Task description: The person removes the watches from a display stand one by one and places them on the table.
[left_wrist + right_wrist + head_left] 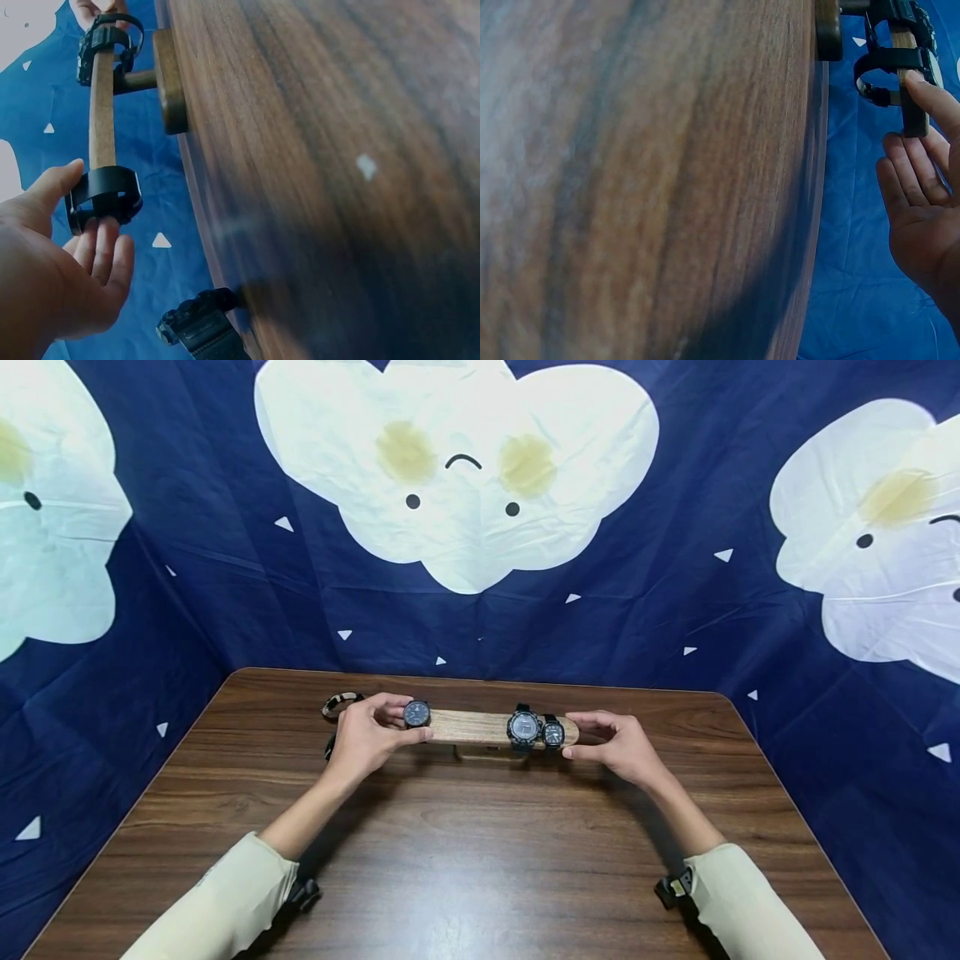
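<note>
A wooden T-bar watch stand [468,727] stands near the table's far side, its bar running left to right. My left hand [367,735] holds a round black wristwatch [417,713] at the bar's left end, thumb and fingers on either side; its strap loop [112,184] shows in the left wrist view. With thumb and fingertips, my right hand [618,747] grips the bar's right end [915,116]. Close to that hand, a large round black watch [523,727] and a smaller square-looking one [552,733] sit side by side on the bar.
Beyond my left hand lies a looped watch [341,703] on the wooden table [480,835]. Another black watch [202,326] is partly hidden behind that hand in the head view. Blue cloth [480,635] with cloud prints hangs right behind the table.
</note>
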Demonstrator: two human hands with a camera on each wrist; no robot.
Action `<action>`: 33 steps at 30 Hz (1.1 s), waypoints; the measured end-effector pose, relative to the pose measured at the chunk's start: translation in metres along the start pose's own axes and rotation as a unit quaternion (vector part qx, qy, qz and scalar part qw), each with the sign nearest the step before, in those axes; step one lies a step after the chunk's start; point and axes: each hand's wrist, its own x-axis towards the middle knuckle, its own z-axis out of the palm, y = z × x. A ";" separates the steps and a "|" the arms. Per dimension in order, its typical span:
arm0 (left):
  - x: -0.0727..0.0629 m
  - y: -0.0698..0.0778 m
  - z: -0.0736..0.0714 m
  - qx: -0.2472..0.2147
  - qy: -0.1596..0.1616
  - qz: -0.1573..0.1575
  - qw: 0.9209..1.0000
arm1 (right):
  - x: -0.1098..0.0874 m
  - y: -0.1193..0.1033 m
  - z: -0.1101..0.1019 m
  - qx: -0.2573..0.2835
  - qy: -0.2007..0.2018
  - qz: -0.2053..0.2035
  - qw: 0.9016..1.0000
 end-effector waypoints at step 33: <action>0.027 -0.011 -0.007 -0.190 -0.005 -0.091 0.978 | -0.001 0.000 0.000 -0.001 -0.003 -0.002 1.000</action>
